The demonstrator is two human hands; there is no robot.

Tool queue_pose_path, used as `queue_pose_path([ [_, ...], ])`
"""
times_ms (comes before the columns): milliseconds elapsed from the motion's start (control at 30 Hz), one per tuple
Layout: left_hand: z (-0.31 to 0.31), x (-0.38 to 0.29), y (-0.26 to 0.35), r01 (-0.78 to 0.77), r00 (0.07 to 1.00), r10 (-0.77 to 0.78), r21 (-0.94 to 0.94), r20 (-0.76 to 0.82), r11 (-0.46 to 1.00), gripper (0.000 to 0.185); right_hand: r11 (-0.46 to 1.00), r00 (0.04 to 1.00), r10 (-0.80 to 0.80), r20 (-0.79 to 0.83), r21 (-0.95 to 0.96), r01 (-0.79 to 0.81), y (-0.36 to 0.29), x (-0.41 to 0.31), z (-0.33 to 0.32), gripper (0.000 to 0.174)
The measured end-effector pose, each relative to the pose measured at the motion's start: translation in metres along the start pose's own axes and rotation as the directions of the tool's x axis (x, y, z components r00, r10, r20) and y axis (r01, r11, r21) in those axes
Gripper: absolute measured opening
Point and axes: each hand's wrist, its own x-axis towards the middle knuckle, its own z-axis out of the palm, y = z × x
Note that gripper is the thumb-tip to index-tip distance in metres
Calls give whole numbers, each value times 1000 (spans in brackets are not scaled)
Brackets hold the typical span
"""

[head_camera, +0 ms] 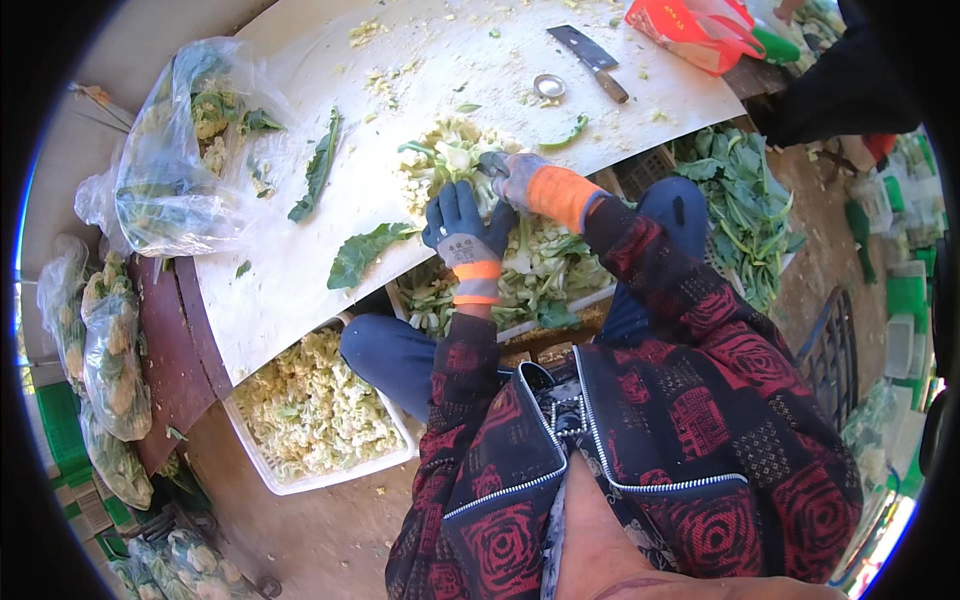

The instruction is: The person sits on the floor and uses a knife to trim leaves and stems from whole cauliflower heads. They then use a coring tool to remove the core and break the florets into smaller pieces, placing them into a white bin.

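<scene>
A cauliflower head (431, 161) lies stem side up on the white tabletop (262, 300), close to its near edge. My left hand (461, 225), in a grey and dark blue rubber-coated glove with an orange cuff, holds the near side of the head, fingers spread against it. My right hand (517, 180), gloved alike, is curled at the right of the cut stem; whether it grips a small blade or only the cauliflower is hidden. Below the edge, between my knees, sits a crate of pale green cauliflower stalks (555, 262).
A cleaver (589, 60) and a small round dish (549, 85) lie farther back. Loose leaves (319, 165) and a clear bag of cauliflower (180, 150) are leftward. A white crate (322, 480) holds florets; leaves (739, 195) fill another at right. Another person's dark sleeve (840, 82) shows beyond.
</scene>
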Motion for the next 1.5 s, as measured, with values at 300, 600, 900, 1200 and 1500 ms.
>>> queue_pose_path([
  [300,4,0,13,137,991,-137,80,-2,987,67,960,998,63,9,274,-63,9,-21,6,41],
  [600,-64,74,-32,-263,961,267,-60,70,963,49,978,990,127,52,160,-134,3,-21,-7,52],
  [900,-32,76,-42,-97,934,33,164,355,982,57,998,998,69,11,13,-69,-8,-49,-6,52],
  [1200,-28,48,-34,51,991,-71,164,117,985,55,980,998,-31,-63,193,43,-3,-36,38,56],
  [1500,-19,65,-64,498,861,-498,-20,-102,867,56,972,970,-197,-140,99,212,-44,-3,13,54],
])
